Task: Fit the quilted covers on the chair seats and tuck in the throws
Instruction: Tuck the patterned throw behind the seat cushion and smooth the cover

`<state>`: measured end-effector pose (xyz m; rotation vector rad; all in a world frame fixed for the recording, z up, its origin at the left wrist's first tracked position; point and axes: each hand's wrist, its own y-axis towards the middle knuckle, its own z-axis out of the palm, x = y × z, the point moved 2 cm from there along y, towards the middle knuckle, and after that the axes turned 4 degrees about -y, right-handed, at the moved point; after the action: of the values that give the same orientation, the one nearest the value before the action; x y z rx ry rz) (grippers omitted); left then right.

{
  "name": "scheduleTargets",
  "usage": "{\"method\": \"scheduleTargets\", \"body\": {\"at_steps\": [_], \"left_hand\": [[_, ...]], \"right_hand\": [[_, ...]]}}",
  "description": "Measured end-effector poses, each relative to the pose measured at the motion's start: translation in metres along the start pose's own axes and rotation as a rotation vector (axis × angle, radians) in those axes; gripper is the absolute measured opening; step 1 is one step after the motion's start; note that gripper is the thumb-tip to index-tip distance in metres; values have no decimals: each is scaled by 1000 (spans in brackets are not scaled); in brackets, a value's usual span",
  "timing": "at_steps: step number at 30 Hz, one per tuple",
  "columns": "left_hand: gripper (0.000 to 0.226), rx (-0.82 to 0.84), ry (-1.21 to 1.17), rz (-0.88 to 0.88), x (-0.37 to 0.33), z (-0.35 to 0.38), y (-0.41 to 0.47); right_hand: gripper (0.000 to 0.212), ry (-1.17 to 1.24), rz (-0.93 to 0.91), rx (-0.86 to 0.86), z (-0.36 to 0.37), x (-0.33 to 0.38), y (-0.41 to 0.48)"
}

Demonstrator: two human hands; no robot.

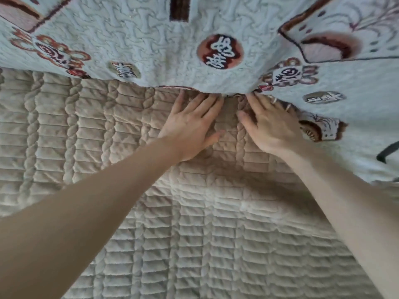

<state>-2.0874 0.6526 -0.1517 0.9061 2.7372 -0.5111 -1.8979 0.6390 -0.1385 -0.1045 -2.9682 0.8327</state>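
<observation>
A beige quilted cover (108,147) with braided stitching lies over the seat and fills the lower view. A pale throw (151,50) with red-brown round emblems and flower motifs hangs down the back, its lower edge meeting the cover. My left hand (192,124) lies flat on the cover with straight fingers, the fingertips pushed under the throw's edge. My right hand (269,126) lies beside it, fingers spread and straight, tips pressing into the same seam where the throw bunches. Neither hand holds anything.
The throw also drapes down the right side (356,147), with a fringed corner patch (319,128) near my right hand. A dark strap (388,151) shows at the right edge. The cover has a shallow hollow near the middle.
</observation>
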Motion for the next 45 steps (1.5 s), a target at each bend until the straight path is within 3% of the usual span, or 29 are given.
{"method": "scheduleTargets", "body": {"at_steps": [4, 9, 12, 18, 24, 29, 34, 39, 42, 45], "left_hand": [[74, 10, 64, -73, -17, 7, 16], [71, 33, 45, -218, -29, 8, 46], [63, 30, 14, -266, -31, 11, 52], [68, 7, -37, -249, -53, 6, 31], [72, -20, -15, -171, -78, 1, 26], [66, 59, 12, -131, -90, -6, 45], [64, 76, -8, -183, -95, 3, 66], [58, 129, -79, -250, -87, -2, 93], [61, 76, -20, -224, -93, 5, 79], [66, 78, 37, -185, -104, 14, 69]], "right_hand": [[58, 18, -76, -61, -6, -6, 9], [63, -92, -157, -244, 21, -27, -42], [69, -45, -141, -144, 33, -41, -54], [60, 67, -159, 10, 11, -71, -13], [53, 123, -144, -50, -7, -76, 0], [68, -78, -52, -174, 19, -70, -54], [76, 121, 8, -63, 40, -84, -70], [62, 209, 46, -31, 23, -112, -35], [48, 108, 43, -13, -7, -133, -13], [48, 58, 27, -56, -6, -134, -13]]}}
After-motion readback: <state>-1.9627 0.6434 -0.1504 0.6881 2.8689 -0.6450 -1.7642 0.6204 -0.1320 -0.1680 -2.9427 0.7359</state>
